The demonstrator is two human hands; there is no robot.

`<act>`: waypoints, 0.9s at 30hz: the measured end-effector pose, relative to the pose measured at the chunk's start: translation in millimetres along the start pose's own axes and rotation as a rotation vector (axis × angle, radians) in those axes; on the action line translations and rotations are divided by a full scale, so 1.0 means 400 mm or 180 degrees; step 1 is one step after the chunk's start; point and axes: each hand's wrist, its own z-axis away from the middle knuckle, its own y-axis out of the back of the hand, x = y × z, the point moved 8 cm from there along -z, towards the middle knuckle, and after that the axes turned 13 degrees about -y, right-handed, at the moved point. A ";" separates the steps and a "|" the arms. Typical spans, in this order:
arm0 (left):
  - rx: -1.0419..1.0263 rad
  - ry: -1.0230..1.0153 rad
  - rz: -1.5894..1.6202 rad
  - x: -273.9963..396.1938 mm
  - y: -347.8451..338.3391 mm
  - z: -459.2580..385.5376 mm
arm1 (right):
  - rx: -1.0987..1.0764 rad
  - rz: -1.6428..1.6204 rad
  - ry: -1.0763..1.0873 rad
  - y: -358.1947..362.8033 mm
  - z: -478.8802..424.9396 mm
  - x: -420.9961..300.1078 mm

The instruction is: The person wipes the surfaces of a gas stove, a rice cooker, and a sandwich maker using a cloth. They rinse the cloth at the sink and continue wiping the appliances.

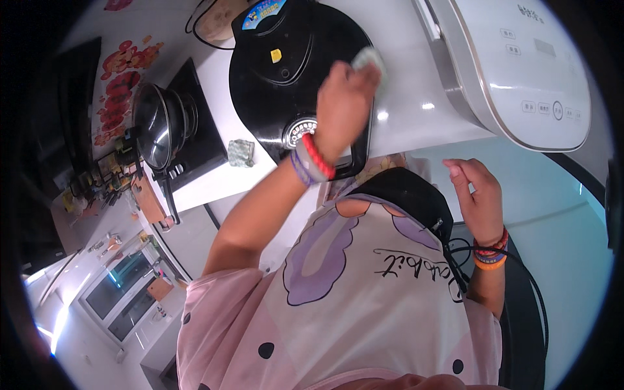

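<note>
My left hand [347, 105], with red and purple bands at the wrist, grips a pale green-white cloth [371, 66] against the rim of a round black electric griddle [304, 63], whose lid is down. The cloth is blurred and partly hidden by my fingers. The griddle's front handle [360, 161] lies just under my wrist. Off to the right, my right hand [480, 197] hangs in the air in front of my body, its fingers loosely bent and holding nothing. On the white counter left of the griddle sits a folded greenish cloth [241, 153].
A large white appliance with buttons [526, 83] stands at the right. On the left, a lidded pan [156, 127] rests on a black cooktop [207, 139], its handle reaching past the counter edge. A round object [222, 19] and black cable lie behind the griddle. Another cable hangs beside my right forearm.
</note>
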 end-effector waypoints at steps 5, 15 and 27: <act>0.0333 0.0265 -0.0786 -0.209 0.005 -0.074 | -0.0005 0.0012 0.0019 0.018 0.003 -0.012; -0.0108 0.0242 -0.0108 -0.069 0.041 0.046 | -0.0048 0.0132 0.0141 0.020 -0.003 -0.012; -0.0579 -0.0137 -0.0028 0.045 0.080 0.145 | -0.0247 0.0040 0.0096 -0.013 -0.016 -0.013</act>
